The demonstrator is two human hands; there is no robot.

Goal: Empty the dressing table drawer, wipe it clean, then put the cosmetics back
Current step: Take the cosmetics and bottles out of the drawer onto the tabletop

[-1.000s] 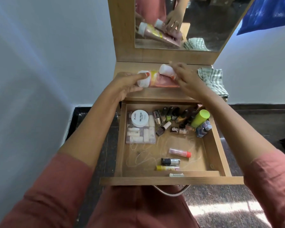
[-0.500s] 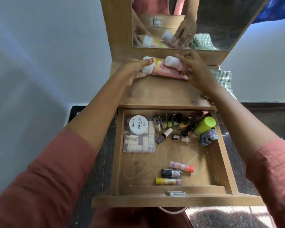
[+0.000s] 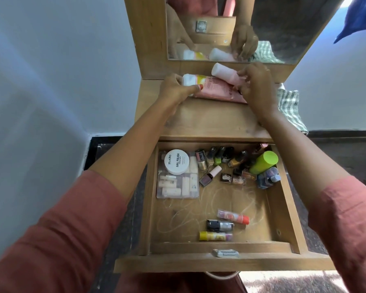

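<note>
White walls (image 3: 51, 81) flank a wooden dressing table over a dark floor (image 3: 336, 149), with a mirror (image 3: 283, 28) at the back and a checked cloth (image 3: 290, 108) lying on the right edge of the surface (image 3: 209, 121). The left hand (image 3: 175, 89) grips the white-capped end of a large pink tube (image 3: 216, 88), fingers curled round it. The right hand (image 3: 258, 87) holds the lower end of a smaller pale pink bottle (image 3: 226, 75) in curled fingers. This bottle lies slantwise across the tube, cap pointing left. Both items are at the rear of the surface, at the foot of the mirror; whether the tube rests fully on the wood cannot be told. The drawer (image 3: 178, 264) stands pulled out below the surface and holds cosmetics. At its rear left a round white tub (image 3: 176, 161) sits on a clear case (image 3: 178, 187) of small pale tubes. A cluster of nail polish bottles (image 3: 218, 157) runs along the rear wall. A green-capped bottle (image 3: 263, 162) leans in the rear right corner, with blue bottles (image 3: 267, 178) just beside it. Near the front lie a red-capped tube (image 3: 234, 216), a black and silver tube (image 3: 220, 225) and a yellow tube (image 3: 216, 236), close together. A metal lock (image 3: 225, 253) is set in the drawer front. White scuff lines mark the drawer floor
</note>
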